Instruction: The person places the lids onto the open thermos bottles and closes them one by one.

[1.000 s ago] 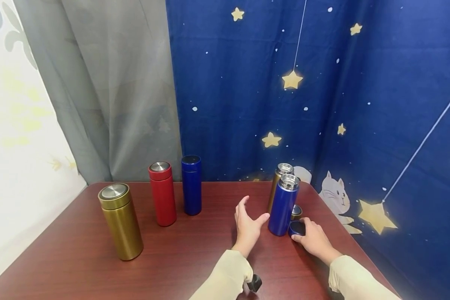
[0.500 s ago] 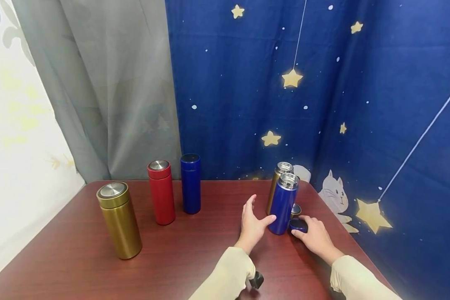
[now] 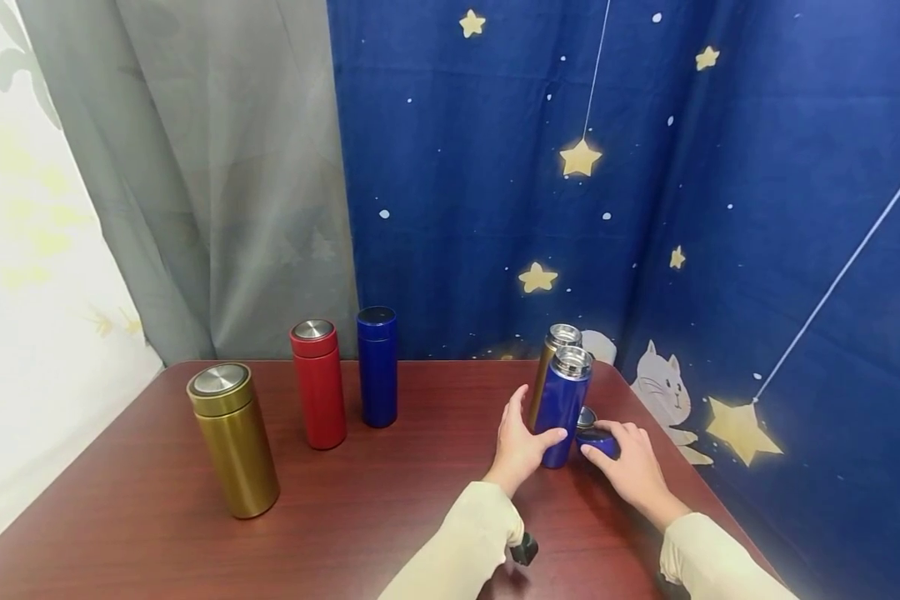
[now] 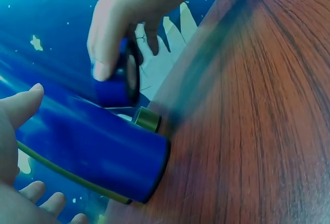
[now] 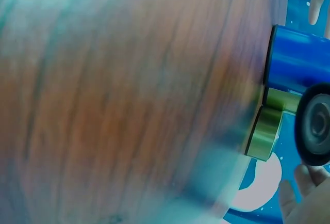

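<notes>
An uncapped blue thermos bottle point(image 3: 564, 408) stands upright at the right of the table, its steel mouth bare. My left hand point(image 3: 521, 450) is beside it, thumb across the near side and fingers spread along the left; in the left wrist view the fingers are held out around the bottle point(image 4: 113, 146), not closed on it. Between thumb and fingers my right hand point(image 3: 633, 468) pinches the blue lid point(image 3: 602, 445), raised off the table. Its dark ringed underside shows in the right wrist view. A gold lid point(image 3: 587, 417) rests on the table behind the blue one.
Behind the blue bottle stands an uncapped gold bottle point(image 3: 543, 375), partly hidden. Capped bottles stand to the left: a wide gold one point(image 3: 242, 454), a red one point(image 3: 321, 396) and a blue one point(image 3: 378, 379). The table's right edge point(image 3: 705, 500) runs near my right hand.
My left hand has moved right, up to the blue bottle. My right hand has lifted the blue lid off the table and tilted it.
</notes>
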### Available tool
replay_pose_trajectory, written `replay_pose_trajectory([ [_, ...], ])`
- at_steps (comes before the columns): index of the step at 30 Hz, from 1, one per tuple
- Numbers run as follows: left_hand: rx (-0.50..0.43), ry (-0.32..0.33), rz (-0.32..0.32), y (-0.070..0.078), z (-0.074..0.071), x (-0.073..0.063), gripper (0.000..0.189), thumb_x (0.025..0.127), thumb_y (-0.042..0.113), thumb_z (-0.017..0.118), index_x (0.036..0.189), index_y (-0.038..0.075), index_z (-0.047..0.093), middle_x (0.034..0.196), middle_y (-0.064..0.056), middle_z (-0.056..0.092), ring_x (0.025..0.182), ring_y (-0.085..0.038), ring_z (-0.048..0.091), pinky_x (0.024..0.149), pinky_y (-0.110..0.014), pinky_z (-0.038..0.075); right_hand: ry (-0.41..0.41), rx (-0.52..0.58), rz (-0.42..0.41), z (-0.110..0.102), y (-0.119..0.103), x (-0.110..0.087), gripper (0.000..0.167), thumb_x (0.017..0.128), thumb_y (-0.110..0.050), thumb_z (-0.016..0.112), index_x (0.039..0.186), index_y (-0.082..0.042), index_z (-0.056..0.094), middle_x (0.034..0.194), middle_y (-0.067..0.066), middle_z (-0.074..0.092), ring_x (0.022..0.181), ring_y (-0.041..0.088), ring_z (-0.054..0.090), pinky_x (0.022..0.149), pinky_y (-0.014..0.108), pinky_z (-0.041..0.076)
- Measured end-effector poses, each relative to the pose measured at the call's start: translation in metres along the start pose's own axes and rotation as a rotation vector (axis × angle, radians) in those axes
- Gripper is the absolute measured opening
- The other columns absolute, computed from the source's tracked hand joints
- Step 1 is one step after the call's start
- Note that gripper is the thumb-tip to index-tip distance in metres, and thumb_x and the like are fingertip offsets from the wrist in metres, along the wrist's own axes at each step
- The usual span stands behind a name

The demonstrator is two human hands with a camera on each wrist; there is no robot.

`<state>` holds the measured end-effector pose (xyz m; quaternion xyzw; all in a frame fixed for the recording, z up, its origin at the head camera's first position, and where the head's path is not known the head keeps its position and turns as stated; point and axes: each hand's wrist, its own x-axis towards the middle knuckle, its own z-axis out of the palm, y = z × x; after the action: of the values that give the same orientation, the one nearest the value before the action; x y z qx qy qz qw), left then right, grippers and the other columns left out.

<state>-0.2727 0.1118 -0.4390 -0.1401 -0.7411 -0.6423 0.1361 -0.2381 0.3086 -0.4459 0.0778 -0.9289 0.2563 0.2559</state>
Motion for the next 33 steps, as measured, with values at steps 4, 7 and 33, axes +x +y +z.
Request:
replay_pose_trajectory([
  [4, 0.029, -0.029, -0.004, 0.001, 0.002, 0.004, 0.088, 0.073, 0.026, 0.085, 0.146, 0.011, 0.039, 0.138, -0.011, 0.051, 0.122, -0.03, 0.052, 0.101, -0.049, 0.04, 0.065, 0.037, -0.044, -0.001, -0.003, 0.002, 0.043, 0.086, -0.029, 0.074, 0.119, -0.004, 0.062, 0.105, 0.016, 0.057, 0.098, 0.029, 0.044, 0.078, 0.047, 0.04],
  [7, 0.042, -0.041, 0.005, 0.002, 0.002, 0.007, 0.088, 0.074, 0.026, 0.085, 0.147, 0.01, 0.037, 0.137, -0.011, 0.053, 0.121, -0.031, 0.053, 0.101, -0.05, 0.041, 0.099, 0.058, -0.062, -0.001, -0.005, 0.002, 0.043, 0.085, -0.028, 0.074, 0.12, -0.005, 0.062, 0.103, 0.015, 0.057, 0.096, 0.028, 0.044, 0.076, 0.046, 0.039],
  [33, 0.175, -0.063, 0.032, 0.007, 0.015, 0.011, 0.082, 0.077, 0.023, 0.084, 0.146, 0.012, 0.041, 0.133, -0.008, 0.057, 0.118, -0.027, 0.056, 0.1, -0.046, 0.043, 0.411, 0.158, -0.195, -0.002, -0.009, 0.005, 0.033, 0.076, -0.013, 0.078, 0.108, -0.008, 0.071, 0.088, 0.006, 0.059, 0.085, 0.018, 0.043, 0.07, 0.027, 0.03],
])
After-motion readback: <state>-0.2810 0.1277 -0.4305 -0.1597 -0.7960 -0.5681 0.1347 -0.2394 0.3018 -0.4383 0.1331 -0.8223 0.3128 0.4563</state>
